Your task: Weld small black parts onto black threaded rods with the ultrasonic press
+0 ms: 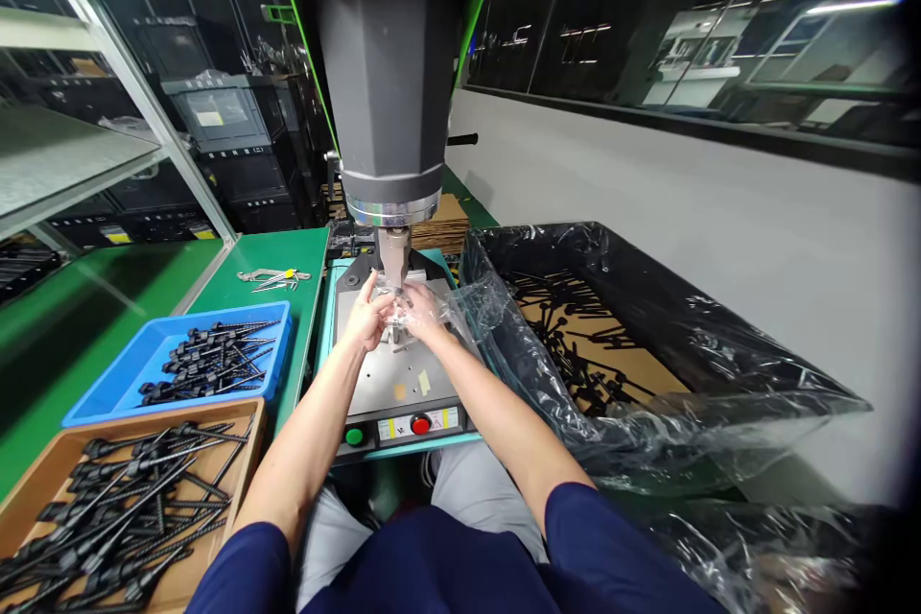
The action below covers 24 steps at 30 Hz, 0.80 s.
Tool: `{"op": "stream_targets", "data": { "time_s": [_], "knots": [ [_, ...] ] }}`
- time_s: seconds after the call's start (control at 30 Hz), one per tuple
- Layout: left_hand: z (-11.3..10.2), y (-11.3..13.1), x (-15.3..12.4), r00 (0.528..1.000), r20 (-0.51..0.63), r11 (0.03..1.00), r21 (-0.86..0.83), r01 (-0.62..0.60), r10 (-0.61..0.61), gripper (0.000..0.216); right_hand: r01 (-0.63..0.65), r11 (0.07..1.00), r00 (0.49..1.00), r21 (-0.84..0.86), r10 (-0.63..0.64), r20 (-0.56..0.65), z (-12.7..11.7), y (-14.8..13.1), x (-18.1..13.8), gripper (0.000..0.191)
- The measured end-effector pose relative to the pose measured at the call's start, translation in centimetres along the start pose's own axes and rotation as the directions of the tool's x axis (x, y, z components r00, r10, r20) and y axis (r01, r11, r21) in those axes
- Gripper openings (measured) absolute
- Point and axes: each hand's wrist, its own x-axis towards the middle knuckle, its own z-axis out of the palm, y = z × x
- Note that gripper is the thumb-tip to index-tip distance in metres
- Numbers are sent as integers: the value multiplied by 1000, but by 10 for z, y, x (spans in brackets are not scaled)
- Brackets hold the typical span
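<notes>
My left hand (368, 315) is at the machine's fixture, just left of the metal tool tip (394, 254). Its thumb points up and its fingers curl in toward my right hand. My right hand (421, 309) meets it from the other side, fingers bent and partly behind shiny clear plastic film (460, 307). Small dark bits show between the fingertips, but what they grip is too small and covered to name. Below the hands lies the machine's metal base plate (381, 374), with a green button (354, 436) and a red button (421, 424) along its front.
On the left, a blue tray (115, 393) and a brown tray (248, 441) hold black threaded rod-like parts. Pliers (273, 275) and hex keys lie behind. To the right stands a plastic-lined box (720, 345) with more black parts on cardboard. The grey machine head (389, 67) hangs overhead.
</notes>
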Motion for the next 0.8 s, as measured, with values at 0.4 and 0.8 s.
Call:
{"op": "stream_targets", "data": {
  "time_s": [0.4,0.8],
  "knots": [
    [-18,-5,10,982,-175,997,-27,-72,66,84,28,983,998,181,-17,-64,-20,-9,-33,16],
    [-68,-36,-30,874,-412,929,356,-104,256,64,-246,713,961,657,90,262,-34,-52,-123,33]
  ]
}}
